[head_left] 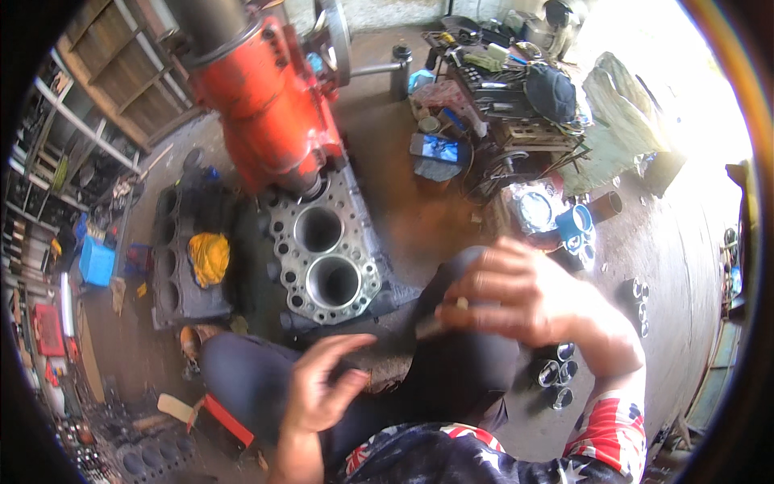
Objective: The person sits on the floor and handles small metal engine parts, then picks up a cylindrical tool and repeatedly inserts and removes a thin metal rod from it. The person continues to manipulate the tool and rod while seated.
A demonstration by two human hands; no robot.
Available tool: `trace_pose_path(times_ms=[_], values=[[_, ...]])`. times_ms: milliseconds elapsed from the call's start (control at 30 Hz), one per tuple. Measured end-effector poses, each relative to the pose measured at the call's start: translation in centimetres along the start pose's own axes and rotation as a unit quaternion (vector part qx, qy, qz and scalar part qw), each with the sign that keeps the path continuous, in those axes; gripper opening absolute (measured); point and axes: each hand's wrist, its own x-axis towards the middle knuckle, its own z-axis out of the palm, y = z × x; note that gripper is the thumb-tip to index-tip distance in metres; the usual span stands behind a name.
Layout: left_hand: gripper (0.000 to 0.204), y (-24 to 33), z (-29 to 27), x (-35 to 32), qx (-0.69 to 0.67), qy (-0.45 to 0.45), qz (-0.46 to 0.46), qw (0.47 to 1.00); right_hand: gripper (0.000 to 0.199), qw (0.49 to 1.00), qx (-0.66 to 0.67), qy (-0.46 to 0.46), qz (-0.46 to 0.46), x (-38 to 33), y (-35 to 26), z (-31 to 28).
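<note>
We pinch a small, light, stiff stick (451, 310) near its tip in our right hand (536, 302), our left hand (318, 387) loosely open, holding nothing.

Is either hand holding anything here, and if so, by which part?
The right hand pinches a small pale object at its fingertips; blur hides what it is and where it is gripped. The left hand is open and holds nothing.

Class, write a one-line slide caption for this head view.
Seated by an engine block, the right hand pinches a small pale piece; the left hand hovers open.
</note>
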Motion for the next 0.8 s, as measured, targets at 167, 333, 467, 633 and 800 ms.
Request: trace_pose_path(times_ms=[167, 333, 467, 633, 800], values=[[0.036, 0.1, 4.5, 0.1, -0.299, -0.157, -0.037, 0.941, 0.033, 0.987, 0.157, 0.024, -0.013, 1.2, -3.1, 3.1], [0.028, -1.3, 3.7, -0.7, -0.394, -0.069, -0.115, 0.909, 0.05, 0.848, 0.425, 0.112, 0.295, 1.6, -6.0, 7.5], [0.03, -2.3, 4.1, -1.0, -0.405, 0.014, -0.099, 0.909, 0.039, 0.647, 0.648, 0.101, 0.389, 2.0, -7.3, 10.8], [0.026, -2.7, 4.3, -0.8, -0.364, 0.052, -0.084, 0.926, 0.026, 0.576, 0.707, 0.114, 0.393, 2.2, -6.8, 12.5], [0.028, -2.5, 4.2, -0.7, -0.332, 0.065, -0.108, 0.935, 0.023, 0.587, 0.692, 0.124, 0.402, 2.4, -6.4, 13.1]])
